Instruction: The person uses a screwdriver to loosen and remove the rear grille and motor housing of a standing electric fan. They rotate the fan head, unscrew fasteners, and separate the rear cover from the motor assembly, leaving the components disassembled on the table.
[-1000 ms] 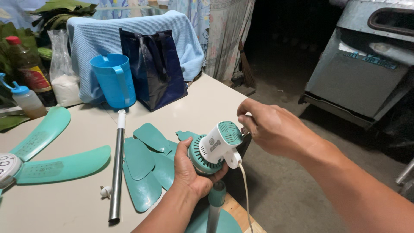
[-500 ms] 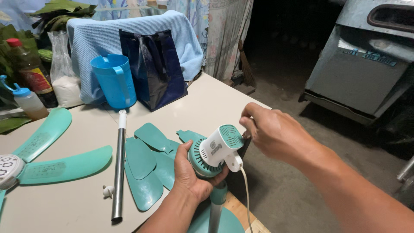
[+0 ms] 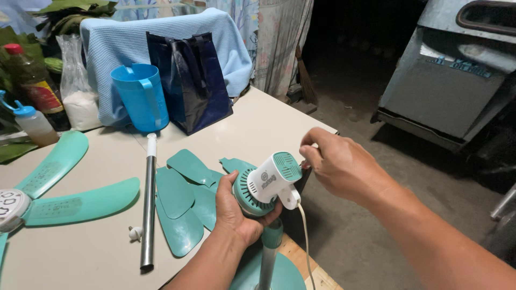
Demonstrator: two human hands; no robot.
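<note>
At the desk's (image 3: 258, 123) right edge the fan motor (image 3: 266, 185) is cupped firmly in the left hand (image 3: 234, 212) while its rear is pinched by the right hand (image 3: 336, 161), fingers closed on something unseen, so a careful twist seems called for.

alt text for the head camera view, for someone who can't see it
A person's left hand grips a teal and white fan motor housing at a table edge while the right hand pinches at its rear. Loose teal fan blades, a metal tube and a blue jug sit on the pale table.
</note>
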